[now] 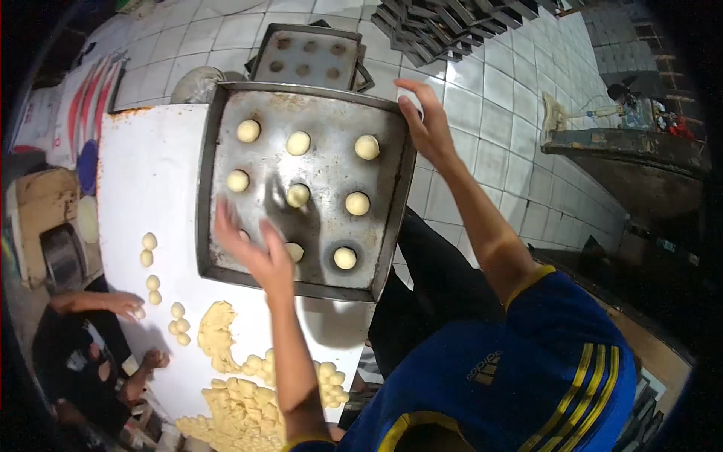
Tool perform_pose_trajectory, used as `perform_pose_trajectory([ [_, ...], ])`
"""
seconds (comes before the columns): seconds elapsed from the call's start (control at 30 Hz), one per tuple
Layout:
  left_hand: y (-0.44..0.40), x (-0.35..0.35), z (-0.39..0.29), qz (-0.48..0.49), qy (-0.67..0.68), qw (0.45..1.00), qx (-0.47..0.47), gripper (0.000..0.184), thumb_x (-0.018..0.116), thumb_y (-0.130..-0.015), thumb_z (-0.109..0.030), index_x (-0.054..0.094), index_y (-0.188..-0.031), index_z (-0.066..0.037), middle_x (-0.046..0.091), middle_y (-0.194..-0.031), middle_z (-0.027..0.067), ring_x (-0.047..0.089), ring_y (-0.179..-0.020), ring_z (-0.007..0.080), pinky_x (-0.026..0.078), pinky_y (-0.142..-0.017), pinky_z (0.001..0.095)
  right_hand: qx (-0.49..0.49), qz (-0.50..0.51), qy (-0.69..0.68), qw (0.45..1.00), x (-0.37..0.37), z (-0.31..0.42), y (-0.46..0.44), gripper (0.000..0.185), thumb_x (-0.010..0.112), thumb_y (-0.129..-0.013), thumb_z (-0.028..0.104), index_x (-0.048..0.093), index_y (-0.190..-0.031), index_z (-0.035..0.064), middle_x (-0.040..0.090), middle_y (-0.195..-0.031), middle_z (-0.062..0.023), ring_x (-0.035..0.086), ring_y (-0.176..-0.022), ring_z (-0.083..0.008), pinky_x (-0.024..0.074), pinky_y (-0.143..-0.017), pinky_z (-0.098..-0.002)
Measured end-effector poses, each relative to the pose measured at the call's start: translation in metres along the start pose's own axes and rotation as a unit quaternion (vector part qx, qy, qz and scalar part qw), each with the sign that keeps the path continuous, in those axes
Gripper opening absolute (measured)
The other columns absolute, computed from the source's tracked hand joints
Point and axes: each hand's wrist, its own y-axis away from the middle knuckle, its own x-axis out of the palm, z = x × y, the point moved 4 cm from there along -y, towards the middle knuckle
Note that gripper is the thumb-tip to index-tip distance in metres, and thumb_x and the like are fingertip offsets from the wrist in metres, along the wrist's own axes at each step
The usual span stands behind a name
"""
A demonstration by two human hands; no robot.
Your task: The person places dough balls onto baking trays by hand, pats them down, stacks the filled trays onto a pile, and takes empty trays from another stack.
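A large square metal baking tray (324, 113) lies on the white table, its right side reaching past the table edge. Several round dough balls (298, 143) sit on it in spaced rows. My left hand (260, 252), slightly blurred, hovers over the tray's lower left with fingers spread. It partly covers two dough balls, one a pale ball (294, 251) beside the fingers; nothing shows in its grasp. At the tray's upper right corner is my right hand (428, 128), thumb and finger stretched apart, the thumb by the rim. Whether it bears any weight I cannot tell.
Small dough balls (178, 325), a dough lump (217, 331) and many cut pieces (233, 414) lie on the table (151, 196). At left, a co-worker's hand (124, 304) touches a ball. Another tray (305, 56) stands behind; stacked metal pans (444, 26) are beyond.
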Motion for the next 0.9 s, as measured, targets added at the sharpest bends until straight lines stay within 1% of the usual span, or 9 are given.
perform_pose_trajectory([
  [0.07, 0.079, -0.024, 0.013, -0.123, -0.054, 0.987, -0.089, 0.079, 0.063, -0.104, -0.008, 0.026, -0.173, 0.001, 0.030, -0.170, 0.0318, 0.038, -0.156, 0.0455, 0.029, -0.131, 0.0573, -0.033, 0.004, 0.022, 0.999, -0.002, -0.032, -0.016, 0.045, 0.054, -0.119, 0.037, 0.067, -0.143, 0.0020, 0.069, -0.145, -0.0169, 0.062, -0.137, -0.0290, 0.0444, -0.120, -0.0400],
  [0.17, 0.210, -0.015, 0.039, -0.138, -0.067, 0.936, -0.315, 0.085, 0.065, -0.105, -0.013, 0.020, -0.175, 0.000, 0.032, -0.163, 0.0353, 0.041, -0.150, 0.0462, 0.032, -0.128, 0.0568, 0.121, 0.284, -0.042, 0.950, 0.017, -0.062, -0.030, 0.064, 0.054, -0.116, 0.054, 0.062, -0.149, -0.0004, 0.067, -0.150, -0.0228, 0.064, -0.138, -0.0393, 0.0459, -0.121, -0.0422],
  [0.27, 0.280, 0.024, 0.041, -0.123, 0.050, 0.890, -0.437, 0.090, 0.068, -0.106, -0.019, 0.016, -0.176, 0.001, 0.034, -0.159, 0.0347, 0.045, -0.145, 0.0468, 0.033, -0.127, 0.0554, 0.102, 0.457, 0.014, 0.884, 0.026, -0.084, -0.041, 0.069, 0.055, -0.116, 0.053, 0.055, -0.158, -0.0014, 0.061, -0.159, -0.0224, 0.059, -0.147, -0.0374, 0.0429, -0.125, -0.0407],
  [0.43, 0.322, 0.075, 0.069, -0.073, 0.076, 0.867, -0.488, 0.095, 0.070, -0.106, -0.021, 0.011, -0.177, 0.003, 0.027, -0.172, 0.0351, 0.033, -0.159, 0.0450, 0.023, -0.134, 0.0487, 0.079, 0.450, -0.008, 0.890, 0.029, -0.111, -0.041, 0.067, 0.059, -0.115, 0.045, 0.048, -0.167, 0.0040, 0.057, -0.164, -0.0206, 0.052, -0.153, -0.0334, 0.0386, -0.127, -0.0405],
  [0.5, 0.332, 0.069, 0.077, -0.100, 0.069, 0.862, -0.492, 0.094, 0.069, -0.104, -0.018, 0.013, -0.175, 0.006, 0.015, -0.182, 0.0321, 0.013, -0.171, 0.0366, 0.011, -0.138, 0.0413, 0.051, 0.488, -0.068, 0.869, 0.014, -0.091, -0.049, 0.066, 0.060, -0.114, 0.036, 0.043, -0.170, 0.0053, 0.047, -0.173, -0.0216, 0.044, -0.160, -0.0349, 0.0342, -0.131, -0.0421],
  [0.53, 0.335, 0.057, 0.078, -0.102, 0.065, 0.884, -0.453, 0.099, 0.069, -0.101, -0.012, 0.008, -0.177, 0.002, 0.029, -0.177, 0.0299, 0.038, -0.160, 0.0374, 0.029, -0.133, 0.0458, 0.004, 0.488, -0.096, 0.868, 0.005, -0.074, -0.054, 0.066, 0.061, -0.114, 0.031, 0.041, -0.172, 0.0067, 0.044, -0.175, -0.0215, 0.042, -0.161, -0.0343, 0.0331, -0.132, -0.0425],
  [0.6, 0.314, 0.036, 0.029, -0.182, 0.352, 0.771, -0.499, 0.108, 0.063, -0.097, -0.002, -0.003, -0.180, -0.015, 0.045, -0.160, 0.0234, 0.062, -0.118, 0.0320, 0.056, -0.101, 0.0494, 0.040, 0.524, -0.127, 0.841, -0.026, -0.033, -0.067, 0.065, 0.057, -0.115, 0.029, 0.036, -0.175, 0.0142, 0.046, -0.174, -0.0211, 0.045, -0.160, -0.0351, 0.0377, -0.129, -0.0433],
  [0.77, 0.255, 0.031, -0.076, -0.192, 0.287, 0.883, -0.319, 0.092, 0.059, -0.099, -0.011, 0.015, -0.180, -0.011, 0.043, -0.168, 0.0195, 0.054, -0.143, 0.0361, 0.051, -0.114, 0.0471, -0.004, 0.466, -0.066, 0.882, -0.154, 0.026, -0.112, 0.061, 0.052, -0.118, 0.044, 0.036, -0.175, 0.0280, 0.056, -0.163, -0.0260, 0.056, -0.149, -0.0441, 0.0466, -0.122, -0.0493],
  [0.9, 0.139, 0.085, -0.183, -0.164, 0.266, 0.927, -0.207, 0.095, 0.063, -0.096, -0.021, 0.018, -0.179, -0.010, 0.039, -0.172, 0.0192, 0.048, -0.149, 0.0363, 0.050, -0.115, 0.0468, -0.044, 0.334, -0.099, 0.936, -0.323, 0.056, -0.178, 0.060, 0.053, -0.117, 0.037, 0.040, -0.173, 0.0197, 0.051, -0.168, -0.0243, 0.051, -0.154, -0.0415, 0.0413, -0.128, -0.0525],
])
